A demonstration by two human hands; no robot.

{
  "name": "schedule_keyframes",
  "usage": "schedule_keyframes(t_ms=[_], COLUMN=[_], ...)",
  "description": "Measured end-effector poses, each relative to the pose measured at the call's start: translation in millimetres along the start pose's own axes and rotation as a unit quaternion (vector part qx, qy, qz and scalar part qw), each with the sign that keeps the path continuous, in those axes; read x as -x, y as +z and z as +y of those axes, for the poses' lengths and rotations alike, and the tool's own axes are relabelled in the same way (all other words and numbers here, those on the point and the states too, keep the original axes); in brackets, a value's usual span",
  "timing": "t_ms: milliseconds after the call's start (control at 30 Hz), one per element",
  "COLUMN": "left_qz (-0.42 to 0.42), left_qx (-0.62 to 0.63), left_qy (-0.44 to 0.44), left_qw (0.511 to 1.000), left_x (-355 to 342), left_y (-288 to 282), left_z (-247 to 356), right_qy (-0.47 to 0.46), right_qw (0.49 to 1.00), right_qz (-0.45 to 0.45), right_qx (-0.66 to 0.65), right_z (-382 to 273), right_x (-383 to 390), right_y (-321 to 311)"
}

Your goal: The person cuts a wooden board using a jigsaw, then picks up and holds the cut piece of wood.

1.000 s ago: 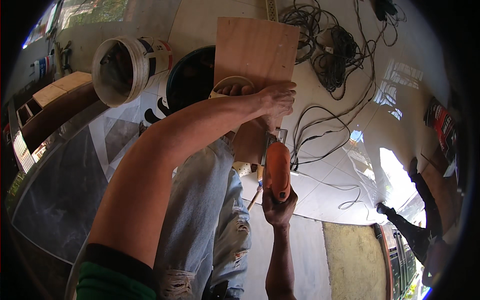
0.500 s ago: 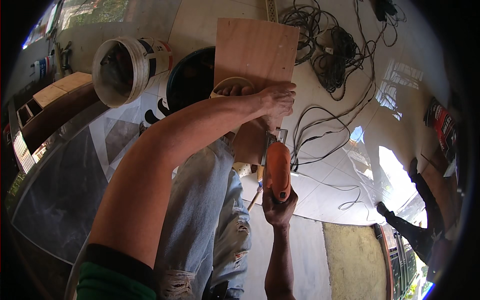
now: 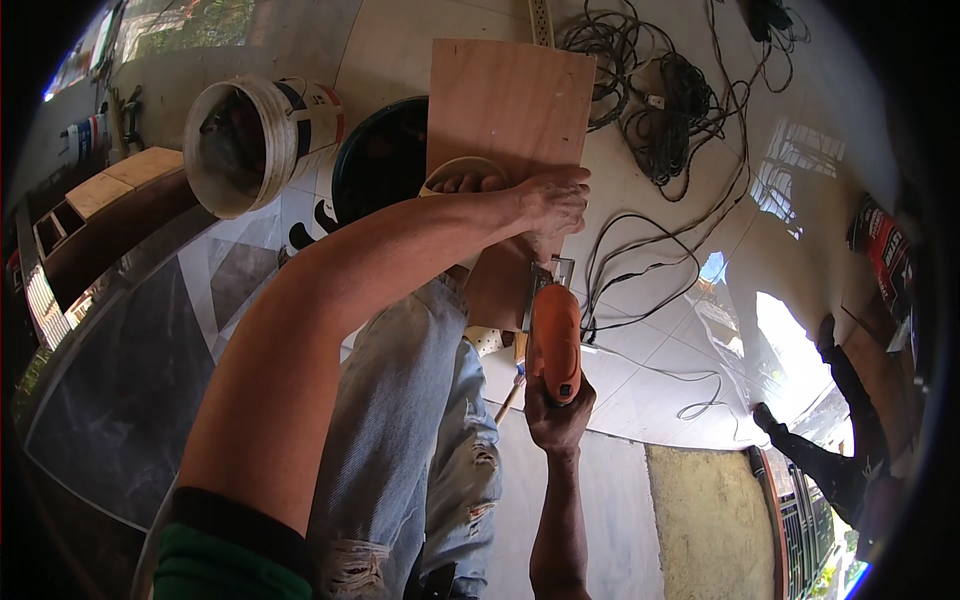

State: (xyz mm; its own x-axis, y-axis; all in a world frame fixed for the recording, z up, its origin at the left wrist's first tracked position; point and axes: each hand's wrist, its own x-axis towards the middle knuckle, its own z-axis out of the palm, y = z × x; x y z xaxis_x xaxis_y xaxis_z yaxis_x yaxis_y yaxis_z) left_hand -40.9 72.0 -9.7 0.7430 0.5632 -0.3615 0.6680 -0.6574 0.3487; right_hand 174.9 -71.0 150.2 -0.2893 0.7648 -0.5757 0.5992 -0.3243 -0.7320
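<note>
A reddish-brown plywood board [image 3: 510,105] lies beneath my left forearm and reaches down toward my knees. My left hand [image 3: 555,205] presses on the board with its fingers bent over the right edge. Toes in a tan sandal [image 3: 462,176] rest on the board just behind that forearm. In my right hand [image 3: 556,412] is an orange jigsaw [image 3: 557,335], gripped at its rear. The jigsaw's metal base plate sits at the board's right edge, close below my left hand. Its blade cannot be made out.
A white bucket [image 3: 240,145] with dark contents lies tilted at the left, beside a dark round tub [image 3: 378,160]. Coiled black cables [image 3: 675,120] spread over the tiled floor at the right. A brush [image 3: 519,365] lies by my knee. Another person's dark-clothed legs [image 3: 815,450] show at far right.
</note>
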Motion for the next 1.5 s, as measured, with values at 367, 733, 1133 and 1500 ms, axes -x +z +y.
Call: schedule_keyframes(t_ms=[367,733,1133,1500], left_qz=[-0.075,0.028,0.039,0.1], left_qx=[0.001,-0.057,-0.082,0.143], left_qy=[0.009,-0.039,-0.19,-0.175], left_qw=[0.997,0.997,0.978,0.969], left_x=[-26.1,-9.9,111.1,118.0], left_y=[31.6,9.0,-290.5,-316.1], left_z=[-5.9,17.1,109.9,208.5], right_qy=[0.034,0.126,0.116,0.121], right_qw=[0.999,0.987,0.987,0.986], right_qz=[0.004,-0.005,0.058,0.051], right_qx=[0.028,0.103,0.096,0.105], right_z=[30.6,15.5,3.2,11.1], right_x=[4.6,-6.8,-17.8,-36.5], right_y=[-2.1,5.3,20.0,35.8])
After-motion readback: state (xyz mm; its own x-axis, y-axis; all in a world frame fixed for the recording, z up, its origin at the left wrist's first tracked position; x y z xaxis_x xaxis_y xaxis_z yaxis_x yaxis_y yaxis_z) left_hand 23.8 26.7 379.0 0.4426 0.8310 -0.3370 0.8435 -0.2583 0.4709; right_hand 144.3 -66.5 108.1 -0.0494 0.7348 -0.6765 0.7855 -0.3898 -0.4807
